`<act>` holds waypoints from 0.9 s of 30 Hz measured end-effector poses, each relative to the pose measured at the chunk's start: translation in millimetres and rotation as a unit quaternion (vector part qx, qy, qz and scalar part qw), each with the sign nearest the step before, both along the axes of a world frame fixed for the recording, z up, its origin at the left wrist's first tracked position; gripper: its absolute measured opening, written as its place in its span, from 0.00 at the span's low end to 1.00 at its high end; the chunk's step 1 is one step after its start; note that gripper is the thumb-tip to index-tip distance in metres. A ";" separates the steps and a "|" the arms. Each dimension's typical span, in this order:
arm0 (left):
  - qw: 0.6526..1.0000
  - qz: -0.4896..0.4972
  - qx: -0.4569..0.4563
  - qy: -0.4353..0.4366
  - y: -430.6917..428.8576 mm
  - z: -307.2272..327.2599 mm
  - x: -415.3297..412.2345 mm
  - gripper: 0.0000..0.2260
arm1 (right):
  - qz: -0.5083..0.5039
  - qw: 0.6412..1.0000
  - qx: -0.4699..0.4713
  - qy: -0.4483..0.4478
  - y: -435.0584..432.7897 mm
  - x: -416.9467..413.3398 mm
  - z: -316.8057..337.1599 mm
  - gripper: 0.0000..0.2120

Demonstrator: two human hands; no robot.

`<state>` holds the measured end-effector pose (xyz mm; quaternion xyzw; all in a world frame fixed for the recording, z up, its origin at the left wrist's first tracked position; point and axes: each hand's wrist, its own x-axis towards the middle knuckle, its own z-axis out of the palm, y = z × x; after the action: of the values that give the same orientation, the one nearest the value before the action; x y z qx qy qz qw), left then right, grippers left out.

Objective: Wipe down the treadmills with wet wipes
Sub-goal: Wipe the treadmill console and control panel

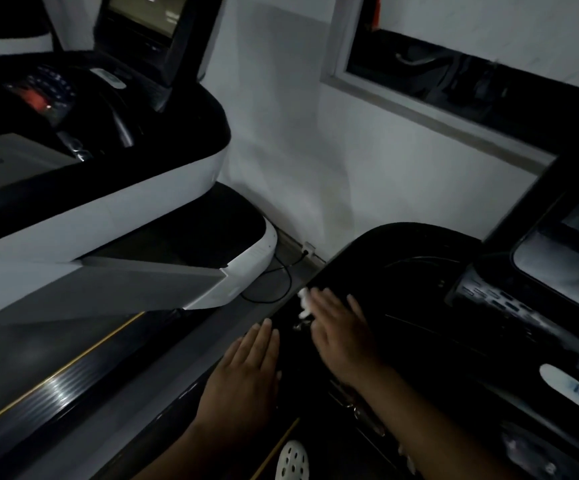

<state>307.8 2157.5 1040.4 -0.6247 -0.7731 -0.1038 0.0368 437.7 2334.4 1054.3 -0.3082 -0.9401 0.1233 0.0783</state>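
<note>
Wipe under flat R hand, on treadmill.

At eleven o'clock I have open floor between the black treadmill and the white treadmill — only a looped cable lies there; a raised screen blocks two o'clock.

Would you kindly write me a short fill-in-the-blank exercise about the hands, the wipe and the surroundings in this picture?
1. The right hand presses a ____ wipe flat on the dark treadmill.
2. The left hand rests flat on that treadmill's edge and holds ____.
3. The cable on the floor leads to a socket low on the ____.

Missing words: white; nothing; wall.
</note>
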 end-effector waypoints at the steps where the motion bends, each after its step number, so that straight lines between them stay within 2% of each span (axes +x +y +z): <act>1: 1.000 0.007 -0.002 -0.003 -6.9 0.1 1.4 0.26 | -0.049 0.999 0.005 0.004 5.4 -3.4 1.8 0.33; 3: 1.000 0.019 -0.002 -0.007 -19.0 0.1 2.3 0.26 | -0.065 0.998 -0.018 0.016 -20.4 -10.5 1.3 0.34; 6: 1.000 0.027 0.006 -0.005 -33.4 -1.6 3.0 0.26 | 0.063 0.998 -0.010 0.015 -80.7 3.6 -14.5 0.28; 7: 1.000 0.029 0.007 -0.003 -36.9 -2.1 3.4 0.26 | 0.073 0.997 -0.007 0.015 -79.2 9.1 -15.5 0.28; 10: 0.999 0.036 0.006 -0.009 -42.9 -2.0 5.5 0.25 | -0.072 0.996 -0.016 0.041 -48.2 5.5 -15.6 0.31; 11: 0.999 0.038 0.007 -0.011 -44.0 -1.1 6.0 0.25 | -0.092 0.994 -0.029 0.044 -56.3 1.5 -16.2 0.31; 14: 0.999 0.037 0.011 -0.002 -45.7 -1.0 6.3 0.26 | 0.024 0.998 -0.038 0.046 -117.3 0.6 -27.2 0.29; 16: 0.999 0.040 0.013 -0.004 -48.5 -2.0 7.2 0.25 | 0.068 0.997 -0.002 0.043 -110.3 7.8 -30.4 0.28; 18: 0.999 0.051 0.008 -0.002 -51.1 -2.8 7.7 0.25 | -0.021 0.999 0.012 0.046 -73.6 6.1 -29.0 0.28; 20: 0.998 0.060 0.002 0.002 -53.2 -3.3 9.5 0.25 | -0.097 0.993 -0.025 0.059 -71.2 7.2 -29.7 0.28; 24: 0.998 0.067 0.002 0.004 -52.2 -5.0 12.4 0.27 | 0.018 0.991 -0.044 0.121 -140.9 17.1 -49.9 0.34; 25: 0.998 0.070 0.000 0.006 -51.7 -5.5 12.9 0.27 | 0.027 0.991 -0.032 0.125 -136.9 15.7 -51.0 0.33; 27: 0.997 0.078 0.000 0.003 -51.9 -6.4 14.0 0.26 | -0.025 0.992 -0.004 0.120 -113.6 7.3 -51.2 0.30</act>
<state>321.8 2105.7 1034.0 -0.5631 -0.8191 -0.0986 0.0470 445.0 2220.8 1003.1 -0.3150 -0.9153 0.1610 0.1925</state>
